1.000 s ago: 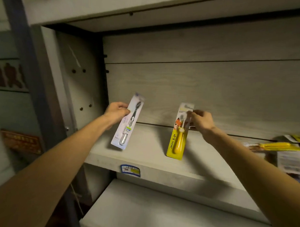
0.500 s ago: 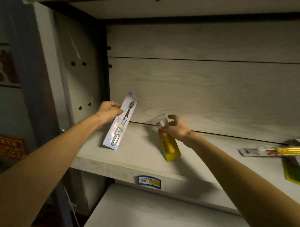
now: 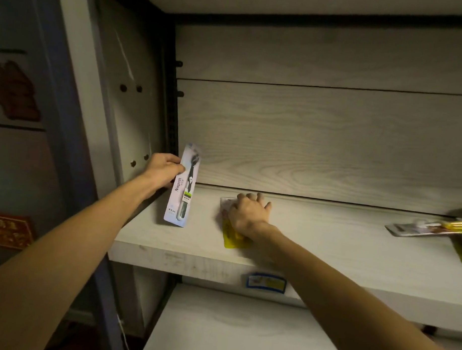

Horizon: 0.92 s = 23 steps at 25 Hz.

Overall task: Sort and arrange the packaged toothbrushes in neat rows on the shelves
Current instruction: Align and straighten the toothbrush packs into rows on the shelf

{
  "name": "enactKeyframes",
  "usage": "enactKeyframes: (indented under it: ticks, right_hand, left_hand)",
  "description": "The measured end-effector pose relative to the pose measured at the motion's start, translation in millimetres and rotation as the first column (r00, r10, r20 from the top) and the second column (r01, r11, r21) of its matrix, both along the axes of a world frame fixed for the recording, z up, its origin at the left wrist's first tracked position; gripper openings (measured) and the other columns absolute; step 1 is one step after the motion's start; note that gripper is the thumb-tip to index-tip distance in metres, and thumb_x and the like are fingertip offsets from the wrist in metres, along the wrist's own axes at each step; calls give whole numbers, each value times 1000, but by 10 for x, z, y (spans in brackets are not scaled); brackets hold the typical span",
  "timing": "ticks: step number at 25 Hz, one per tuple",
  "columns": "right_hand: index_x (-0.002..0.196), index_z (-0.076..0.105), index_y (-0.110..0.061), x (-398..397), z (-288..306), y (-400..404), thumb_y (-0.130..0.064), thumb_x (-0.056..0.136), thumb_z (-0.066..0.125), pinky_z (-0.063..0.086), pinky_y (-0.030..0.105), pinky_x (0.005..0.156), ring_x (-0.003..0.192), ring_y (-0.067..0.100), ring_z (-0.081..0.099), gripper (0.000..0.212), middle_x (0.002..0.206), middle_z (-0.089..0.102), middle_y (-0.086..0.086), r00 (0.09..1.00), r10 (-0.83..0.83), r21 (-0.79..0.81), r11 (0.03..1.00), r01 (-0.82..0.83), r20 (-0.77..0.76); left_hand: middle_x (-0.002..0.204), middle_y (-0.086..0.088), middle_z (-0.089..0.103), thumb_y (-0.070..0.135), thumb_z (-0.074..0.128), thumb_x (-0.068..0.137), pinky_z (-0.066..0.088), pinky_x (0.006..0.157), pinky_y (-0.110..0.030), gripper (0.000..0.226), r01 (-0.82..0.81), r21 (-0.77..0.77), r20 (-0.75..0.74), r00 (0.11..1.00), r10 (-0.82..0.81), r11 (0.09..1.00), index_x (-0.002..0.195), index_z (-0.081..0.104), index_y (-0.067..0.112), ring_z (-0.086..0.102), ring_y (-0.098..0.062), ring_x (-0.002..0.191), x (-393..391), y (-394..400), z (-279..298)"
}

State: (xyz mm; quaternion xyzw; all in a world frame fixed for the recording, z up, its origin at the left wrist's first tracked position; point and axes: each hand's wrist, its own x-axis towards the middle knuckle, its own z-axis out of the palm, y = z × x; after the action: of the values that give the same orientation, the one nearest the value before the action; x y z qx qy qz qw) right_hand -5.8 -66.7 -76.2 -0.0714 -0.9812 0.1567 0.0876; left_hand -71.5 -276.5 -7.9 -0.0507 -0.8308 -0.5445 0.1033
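The left hand (image 3: 164,170) pinches the white pack (image 3: 182,189) by its upper edge, standing it upright on the shelf (image 3: 327,246) near the left wall. The right hand (image 3: 249,214) presses the yellow pack (image 3: 233,236) flat, fingers spread. Both look light, stiff-carded and slick-blistered, best held by the card edges.

Shelf (image 3: 327,246) middle: bare board between yellow pack (image 3: 231,239) and right-hand packs (image 3: 416,229).
Left end: pale pack (image 3: 182,196) upright, near side panel (image 3: 127,113).
Back: wood panel (image 3: 317,141).
Overhead: upper shelf (image 3: 283,5).
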Motion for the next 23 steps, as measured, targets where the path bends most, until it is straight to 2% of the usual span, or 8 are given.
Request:
enactKeyframes:
  ticks: [4, 9, 11, 13, 14, 16, 20, 23]
  right_hand:
    - [145, 42, -12, 2, 29, -243, -43, 103, 28, 9, 57, 121, 151, 34, 11, 54, 157, 33, 15, 998, 46, -93, 994, -50, -40]
    - [146, 40, -13, 159, 204, 377, -47, 105, 30, 15, 52, 121, 152, 31, 12, 55, 156, 35, 12, 992, 54, 30, 998, -51, -114]
    - [148, 39, -14, 266, 239, 691, -49, 104, 32, 15, 51, 121, 152, 31, 12, 57, 156, 35, 12, 992, 28, 63, 998, -20, -126]
    - [147, 39, -15, 433, 258, 1029, -51, 103, 34, 16, 51, 121, 151, 31, 12, 58, 156, 36, 11, 989, -21, 123, 992, 40, -146]
    - [148, 38, -15, 530, 263, 1206, -52, 102, 35, 16, 50, 121, 152, 32, 12, 59, 156, 35, 11, 988, -50, 149, 986, 72, -145]
    - [148, 37, -16, 743, 276, 1571, -53, 101, 38, 17, 49, 121, 152, 32, 13, 60, 156, 36, 10, 985, -107, 205, 970, 134, -138]
    - [144, 40, -13, 1189, 314, 2284, -53, 99, 45, 29, 46, 114, 143, 33, 28, 61, 148, 45, 12, 957, -253, 262, 923, 283, -142]
    - [146, 33, -10, 1543, 320, 2796, -50, 97, 51, 28, 47, 114, 145, 36, 26, 66, 150, 42, 15, 917, -373, 244, 885, 397, -138]
  left_hand:
    - [82, -6, 71, 4, 60, 92, 56, 64, -32, 20, -24, -47, -15, 1000, 24, 999, 110, 67, 12, 68, -18, 72, 1, -148, 62]
    - [88, -12, 73, 6, 59, 92, 60, 75, -44, 21, 31, -39, -6, 999, -32, 999, 112, 64, 12, 70, -23, 78, 118, 43, 139]
    - [84, -13, 72, 4, 59, 90, 60, 66, -42, 25, 66, -17, -12, 998, -67, 998, 114, 65, 10, 70, -25, 73, 179, 262, 160]
    - [76, -9, 68, 2, 56, 90, 51, 43, -23, 25, 111, 16, -5, 994, -111, 994, 112, 66, 10, 65, -14, 53, 257, 573, 204]
    - [74, -7, 66, 1, 55, 90, 44, 38, -17, 25, 138, 27, 1, 990, -138, 990, 111, 66, 10, 60, -8, 44, 304, 745, 221]
    - [74, -7, 64, 0, 54, 89, 39, 35, -14, 25, 206, 41, 10, 978, -206, 978, 110, 66, 7, 55, -2, 37, 386, 1117, 238]
    - [85, -10, 67, -3, 53, 90, 48, 41, -20, 24, 368, 57, 51, 927, -371, 928, 107, 65, 8, 66, -13, 61, 571, 1850, 160]
    - [81, -8, 66, -5, 53, 89, 49, 42, -21, 24, 459, 49, 71, 884, -462, 887, 103, 64, 11, 64, -12, 57, 684, 2362, 62]
